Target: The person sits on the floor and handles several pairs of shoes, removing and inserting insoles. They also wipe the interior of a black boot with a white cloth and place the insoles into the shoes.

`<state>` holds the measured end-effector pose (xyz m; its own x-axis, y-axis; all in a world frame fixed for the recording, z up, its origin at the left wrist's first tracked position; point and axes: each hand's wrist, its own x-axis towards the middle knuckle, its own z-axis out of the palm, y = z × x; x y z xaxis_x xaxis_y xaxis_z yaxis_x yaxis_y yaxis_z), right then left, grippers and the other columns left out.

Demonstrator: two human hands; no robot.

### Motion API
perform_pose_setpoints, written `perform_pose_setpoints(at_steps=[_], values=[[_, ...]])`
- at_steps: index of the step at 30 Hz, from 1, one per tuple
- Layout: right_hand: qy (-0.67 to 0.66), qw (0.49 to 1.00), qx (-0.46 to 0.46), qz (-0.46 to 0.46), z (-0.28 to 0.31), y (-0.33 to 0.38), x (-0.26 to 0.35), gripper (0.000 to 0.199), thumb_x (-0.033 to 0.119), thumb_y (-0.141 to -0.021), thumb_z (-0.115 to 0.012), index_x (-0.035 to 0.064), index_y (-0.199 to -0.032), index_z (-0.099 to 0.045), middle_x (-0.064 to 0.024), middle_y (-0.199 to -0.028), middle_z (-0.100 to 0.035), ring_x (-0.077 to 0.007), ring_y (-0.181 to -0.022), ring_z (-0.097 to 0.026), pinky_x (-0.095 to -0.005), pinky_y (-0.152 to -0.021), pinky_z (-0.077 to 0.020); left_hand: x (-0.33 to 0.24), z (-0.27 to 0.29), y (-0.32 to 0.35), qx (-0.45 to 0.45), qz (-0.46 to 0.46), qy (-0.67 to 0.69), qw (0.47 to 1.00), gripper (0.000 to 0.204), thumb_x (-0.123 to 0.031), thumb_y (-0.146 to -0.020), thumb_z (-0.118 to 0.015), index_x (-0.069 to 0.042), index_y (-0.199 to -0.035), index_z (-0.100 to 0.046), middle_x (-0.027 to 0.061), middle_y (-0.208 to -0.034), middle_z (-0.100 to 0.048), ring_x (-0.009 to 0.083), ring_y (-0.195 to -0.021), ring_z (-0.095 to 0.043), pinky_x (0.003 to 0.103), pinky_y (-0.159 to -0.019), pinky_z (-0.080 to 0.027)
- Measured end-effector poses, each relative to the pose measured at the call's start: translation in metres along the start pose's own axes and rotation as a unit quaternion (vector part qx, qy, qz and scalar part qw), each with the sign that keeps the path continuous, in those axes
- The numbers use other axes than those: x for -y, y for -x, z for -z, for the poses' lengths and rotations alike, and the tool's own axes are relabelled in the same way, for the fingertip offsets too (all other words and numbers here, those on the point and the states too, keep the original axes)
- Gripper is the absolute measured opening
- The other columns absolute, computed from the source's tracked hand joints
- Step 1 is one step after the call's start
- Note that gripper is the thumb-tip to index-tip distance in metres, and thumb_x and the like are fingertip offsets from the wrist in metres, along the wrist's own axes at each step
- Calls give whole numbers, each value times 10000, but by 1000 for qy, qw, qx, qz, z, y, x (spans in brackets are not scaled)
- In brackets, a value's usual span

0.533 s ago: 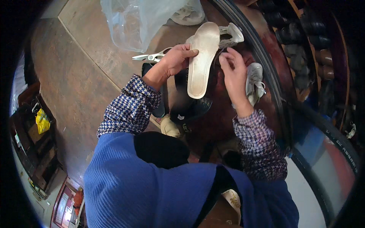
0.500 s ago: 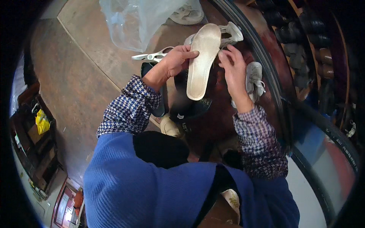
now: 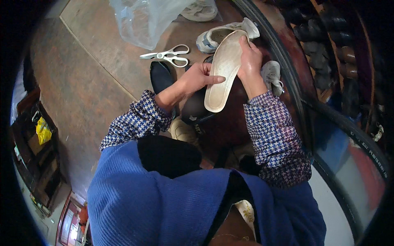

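A cream-coloured insole is held up between my two hands, its wide end pointing away from me. My left hand pinches its left edge near the middle, thumb lying on top. At the upper right edge, my right hand grips it, thumb on the upper face. Just beyond the insole lies a light grey and white shoe, partly covered by it. Another pale shoe with laces is beside my right wrist. White-handled scissors rest on the floor past my left hand.
A clear plastic bag lies at the far side, next to another pale shoe. A dark insole-shaped piece is by my left forearm. Racks of dark shoes line the right, behind a black curved edge. A wooden shelf stands left.
My right hand has closed on the insole's upper right edge. The insole has shifted slightly down and right, uncovering more of the shoe behind. My left hand has moved down, clear of the scissors.
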<state>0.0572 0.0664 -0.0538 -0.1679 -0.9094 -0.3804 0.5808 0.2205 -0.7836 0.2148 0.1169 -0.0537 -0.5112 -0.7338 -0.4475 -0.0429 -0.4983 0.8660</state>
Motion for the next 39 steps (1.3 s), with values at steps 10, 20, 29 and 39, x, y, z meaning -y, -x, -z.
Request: perform_pose_setpoints(at_steps=[10, 20, 29, 39], values=[[85, 993, 53, -67, 36, 30, -32, 288, 67, -836, -560, 5, -1112, -510, -74, -1029, -577, -167, -914, -561, -306, -820, -447, 38, -11, 8, 55, 3, 51, 997, 273, -190, -823, -641, 1, -1014, -608, -12, -869, -621, 67, -786, -544, 239, -727, -455], [151, 968, 81, -182, 97, 29, 33, 285, 149, -831, -593, 31, -1087, -551, -76, -936, -630, -165, -787, -623, -283, -694, -516, 42, 72, 50, -183, -45, -176, 966, 429, -250, -804, -652, 12, -1121, -531, 113, -964, -609, 165, -886, -574, 288, -788, -458], [195, 958, 130, -164, 111, 28, 20, 232, 136, -836, -580, 23, -1038, -591, -46, -912, -628, -129, -786, -600, -267, -700, -487, 89, 34, 39, -211, -29, -194, 958, 793, 29, -670, -599, -156, -1364, -261, 123, -926, -577, 199, -777, -600, 304, -690, -495], [333, 927, 138, 105, 64, 25, 23, 209, 87, -864, -497, -14, -1044, -524, -110, -957, -598, -190, -871, -583, -330, -773, -479, 12, 0, -23, 26, -90, -17, 995, 607, -192, -832, -603, 14, -1322, -310, 114, -1328, -376, 194, -1210, -361, 337, -998, -311]])
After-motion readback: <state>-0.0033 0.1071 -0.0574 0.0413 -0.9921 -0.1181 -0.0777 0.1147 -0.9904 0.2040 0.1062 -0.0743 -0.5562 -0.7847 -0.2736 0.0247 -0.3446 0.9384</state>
